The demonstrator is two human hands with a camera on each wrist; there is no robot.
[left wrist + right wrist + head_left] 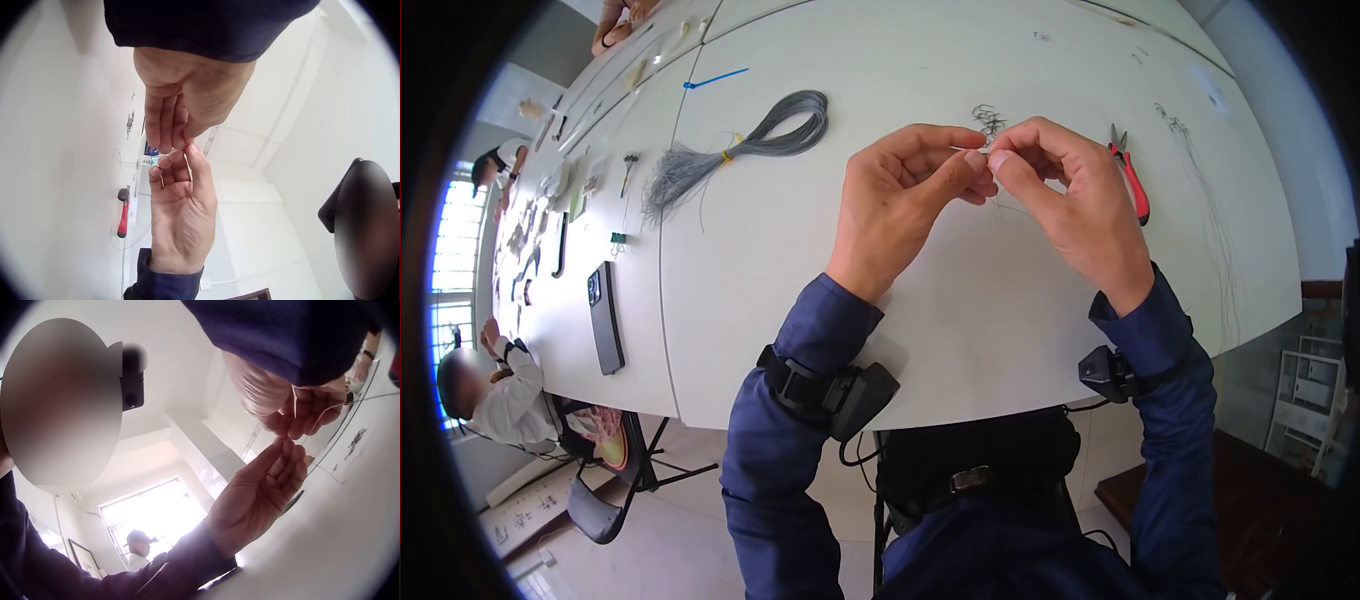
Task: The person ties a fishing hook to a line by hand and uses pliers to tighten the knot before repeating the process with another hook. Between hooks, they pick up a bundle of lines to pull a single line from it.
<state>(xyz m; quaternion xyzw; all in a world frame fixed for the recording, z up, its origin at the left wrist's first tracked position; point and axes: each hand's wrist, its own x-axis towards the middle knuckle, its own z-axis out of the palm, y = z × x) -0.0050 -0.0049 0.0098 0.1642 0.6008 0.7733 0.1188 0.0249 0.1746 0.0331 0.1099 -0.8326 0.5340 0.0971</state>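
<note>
Both hands meet over the white table, fingertip to fingertip. My left hand [900,195] pinches a thin pale line [376,397] between thumb and index finger. Right against it, my right hand [1075,195] pinches the line too, thumb tip on index finger. Loose lengths of the line trail from the fingers and curve toward the table. Whatever small piece lies between the fingertips is hidden, and I cannot tell what it is. Just beyond the hands sits a small pile of dark hooks [988,117]. Red-handled pliers [1135,185] lie beside the right hand.
To the left lies a grey bundle of line [770,140] bound with a yellow tie. Farther left are a blue cable tie [718,78], a phone [605,320] and a green clip [618,240]. Hooks with long lines [1200,180] lie at the right. Other people sit along the left.
</note>
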